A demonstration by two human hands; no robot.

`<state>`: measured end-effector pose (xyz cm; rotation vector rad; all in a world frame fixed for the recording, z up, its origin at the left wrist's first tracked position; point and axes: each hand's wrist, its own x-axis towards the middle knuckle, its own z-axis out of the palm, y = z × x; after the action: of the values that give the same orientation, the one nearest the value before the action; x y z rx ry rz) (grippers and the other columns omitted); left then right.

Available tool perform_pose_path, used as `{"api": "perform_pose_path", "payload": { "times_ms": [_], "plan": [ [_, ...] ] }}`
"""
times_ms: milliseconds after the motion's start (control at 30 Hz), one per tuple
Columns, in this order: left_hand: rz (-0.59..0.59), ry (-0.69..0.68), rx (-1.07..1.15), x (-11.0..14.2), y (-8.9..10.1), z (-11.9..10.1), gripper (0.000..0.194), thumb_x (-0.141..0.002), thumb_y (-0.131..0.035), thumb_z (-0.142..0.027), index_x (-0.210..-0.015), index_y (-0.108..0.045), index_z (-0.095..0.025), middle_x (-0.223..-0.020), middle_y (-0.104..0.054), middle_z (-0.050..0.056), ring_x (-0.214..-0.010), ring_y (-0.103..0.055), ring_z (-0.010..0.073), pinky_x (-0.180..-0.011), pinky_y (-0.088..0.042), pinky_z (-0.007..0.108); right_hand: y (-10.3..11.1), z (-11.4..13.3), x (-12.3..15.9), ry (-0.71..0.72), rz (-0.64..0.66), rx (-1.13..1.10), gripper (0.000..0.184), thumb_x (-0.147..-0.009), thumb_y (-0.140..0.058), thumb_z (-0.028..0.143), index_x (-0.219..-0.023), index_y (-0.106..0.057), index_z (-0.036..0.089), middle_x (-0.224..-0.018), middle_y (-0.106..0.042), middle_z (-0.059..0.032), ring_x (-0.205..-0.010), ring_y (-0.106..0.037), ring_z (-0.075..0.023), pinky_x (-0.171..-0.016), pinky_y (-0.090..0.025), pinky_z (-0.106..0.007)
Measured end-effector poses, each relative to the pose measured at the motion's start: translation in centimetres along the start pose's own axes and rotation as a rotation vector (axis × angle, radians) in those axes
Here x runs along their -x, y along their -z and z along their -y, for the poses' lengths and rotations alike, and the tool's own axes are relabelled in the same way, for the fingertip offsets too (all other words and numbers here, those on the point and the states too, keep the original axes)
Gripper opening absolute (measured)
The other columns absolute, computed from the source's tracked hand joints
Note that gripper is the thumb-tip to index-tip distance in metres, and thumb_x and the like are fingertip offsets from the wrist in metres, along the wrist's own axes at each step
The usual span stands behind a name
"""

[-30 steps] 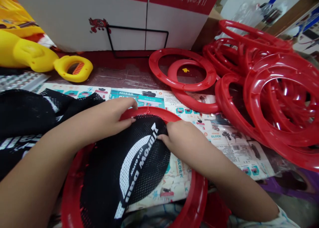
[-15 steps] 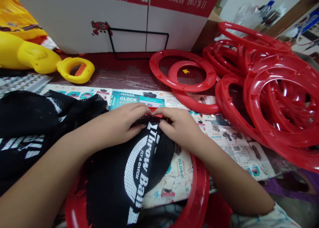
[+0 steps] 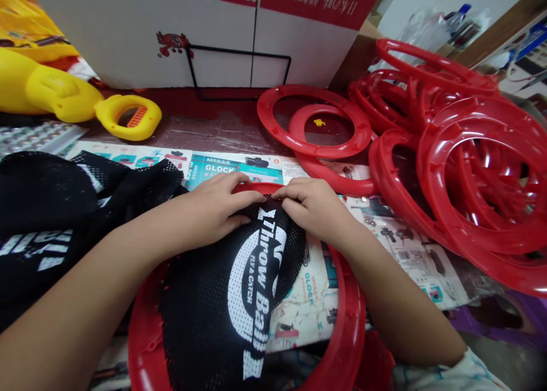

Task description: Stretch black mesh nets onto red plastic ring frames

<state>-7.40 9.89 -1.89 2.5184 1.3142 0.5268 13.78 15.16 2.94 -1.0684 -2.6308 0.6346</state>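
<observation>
A large red plastic ring (image 3: 348, 317) lies in front of me on printed paper. A black mesh net (image 3: 213, 300) with white "Throw Ball" lettering is draped across it. My left hand (image 3: 213, 208) and my right hand (image 3: 314, 206) meet at the ring's far edge. Both pinch the top edge of the net against the rim, fingertips almost touching each other. The ring's left side is hidden under my left forearm.
A pile of black nets (image 3: 47, 220) lies at the left. Several red rings (image 3: 474, 168) are heaped at the right, and two more red rings (image 3: 314, 120) lie flat behind my hands. A yellow plastic toy (image 3: 77, 103) and a white carton (image 3: 222, 32) stand at the back.
My right hand has moved from the net's right side up to the ring's far edge, meeting my left hand there. The net has shifted right and the lettering has turned more upright.
</observation>
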Motion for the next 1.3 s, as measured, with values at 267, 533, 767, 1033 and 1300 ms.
{"api": "perform_pose_path", "payload": {
  "times_ms": [267, 533, 767, 1033, 1300],
  "plan": [
    [-0.008, 0.033, -0.025, 0.0, -0.4, 0.1, 0.042, -0.089, -0.048, -0.026, -0.130, -0.056, -0.021, -0.129, -0.048, 0.017, -0.116, -0.049, 0.0341, -0.099, -0.044, 0.054, -0.1, 0.3, -0.1, -0.039, 0.058, 0.113, 0.032, -0.083, -0.047, 0.008, -0.097, -0.075, 0.011, -0.088, -0.071, -0.0090, -0.082, -0.060, -0.0166, -0.076, -0.044, -0.027],
    [-0.011, 0.031, -0.070, 0.1, -0.4, -0.3, 0.043, -0.089, -0.047, -0.028, -0.130, -0.057, -0.022, -0.126, -0.049, 0.018, -0.111, -0.053, 0.0347, -0.093, -0.047, 0.054, 0.2, 1.4, 0.2, -0.095, 0.192, 0.372, 0.033, -0.090, -0.044, 0.016, -0.105, -0.074, 0.015, -0.091, -0.067, -0.0097, -0.085, -0.059, -0.0201, -0.075, -0.040, -0.030],
    [0.027, 0.032, -0.154, 0.0, 0.0, -0.9, 0.043, -0.088, -0.047, -0.025, -0.130, -0.056, -0.020, -0.122, -0.046, 0.019, -0.105, -0.053, 0.0346, -0.088, -0.049, 0.051, 0.0, 1.8, 0.2, -0.087, 0.194, 0.415, 0.032, -0.092, -0.043, 0.018, -0.103, -0.074, 0.017, -0.086, -0.063, -0.0084, -0.079, -0.057, -0.0190, -0.067, -0.036, -0.029],
    [0.036, 0.023, -0.110, -0.1, 0.1, -1.0, 0.043, -0.089, -0.046, -0.024, -0.131, -0.053, -0.021, -0.123, -0.050, 0.017, -0.106, -0.054, 0.0312, -0.090, -0.048, 0.050, -0.7, 1.2, 0.4, -0.005, 0.092, 0.401, 0.030, -0.093, -0.044, 0.016, -0.099, -0.073, 0.013, -0.083, -0.058, -0.0074, -0.077, -0.050, -0.0168, -0.072, -0.037, -0.028],
    [-0.002, 0.031, -0.101, 0.1, -0.2, -1.1, 0.044, -0.090, -0.043, -0.025, -0.133, -0.054, -0.027, -0.126, -0.048, 0.015, -0.108, -0.052, 0.0314, -0.091, -0.048, 0.050, -0.9, 0.9, -0.1, -0.048, 0.189, 0.430, 0.030, -0.092, -0.043, 0.015, -0.096, -0.073, 0.013, -0.086, -0.061, -0.0087, -0.078, -0.054, -0.0178, -0.070, -0.038, -0.028]
  ]
}}
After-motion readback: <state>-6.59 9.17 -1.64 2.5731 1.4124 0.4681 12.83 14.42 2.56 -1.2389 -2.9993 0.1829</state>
